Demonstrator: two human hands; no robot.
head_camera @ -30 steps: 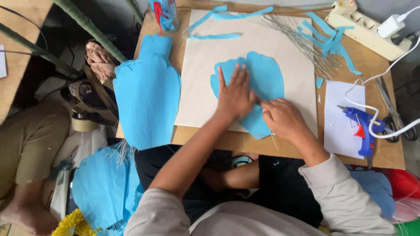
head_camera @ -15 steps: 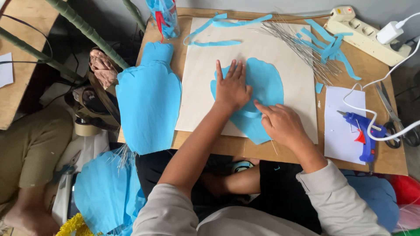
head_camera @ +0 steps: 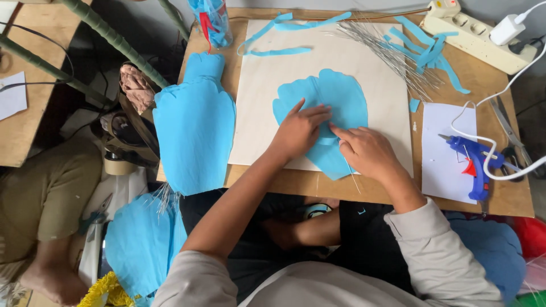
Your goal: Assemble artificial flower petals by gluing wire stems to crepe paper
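Observation:
A blue paper petal shape (head_camera: 341,99) lies on a pale board (head_camera: 267,113) on the wooden table (head_camera: 483,68). My left hand (head_camera: 298,132) presses flat on the petal's lower left part, fingers spread and pointing right. Beside it, my right hand (head_camera: 367,152) rests on the petal's lower right, its fingertip pressing the paper near the centre. A thin wire (head_camera: 351,173) runs under the right hand along the petal toward the table's front edge.
A large blue paper petal (head_camera: 193,125) hangs off the table's left side. A blue glue gun (head_camera: 475,159) lies on white paper (head_camera: 443,170) at right, near scissors (head_camera: 509,136) and a power strip (head_camera: 478,34). Wires (head_camera: 392,48) and blue strips (head_camera: 432,48) lie at the back.
My left hand has turned from pointing away to pointing right across the petal. My right hand has slid left toward the petal's centre.

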